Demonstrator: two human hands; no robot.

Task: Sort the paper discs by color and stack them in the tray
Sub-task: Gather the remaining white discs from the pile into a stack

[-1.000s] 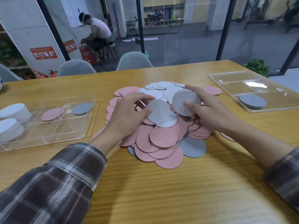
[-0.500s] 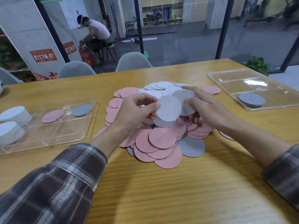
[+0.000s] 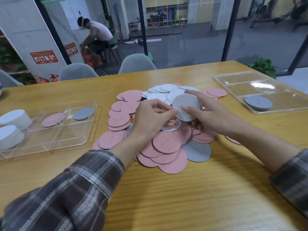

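Paper discs: a loose heap at the centre of the frame on the wooden table. Pink ones are at the front and left, white ones along the far edge, and one grey at the lower right. They overlap so heavily that many are covered.
Pale grey disc: held tilted above the heap, just right of centre. A thicker rim on its right side hints at more discs behind it, but how many cannot be made out.
Right hand: grasps the pale grey disc, thumb across its face and fingers round its far edge.
Left hand: fingers curled, thumb tip at the disc's left rim. Whether it grips anything cannot be told, since its fingertips hide what lies under them.
Left tray: clear and divided, at the left edge of the frame. It holds a pink disc and a grey disc in neighbouring far compartments.
White stacks: two, cut off by the left edge of the frame. Whether they stand inside the tray is unclear.
Right tray: clear, at the upper right, with a low grey stack in its nearest compartment. Glare blurs its dividers.
Sleeves: plaid, with both cut off by the bottom corners of the frame.
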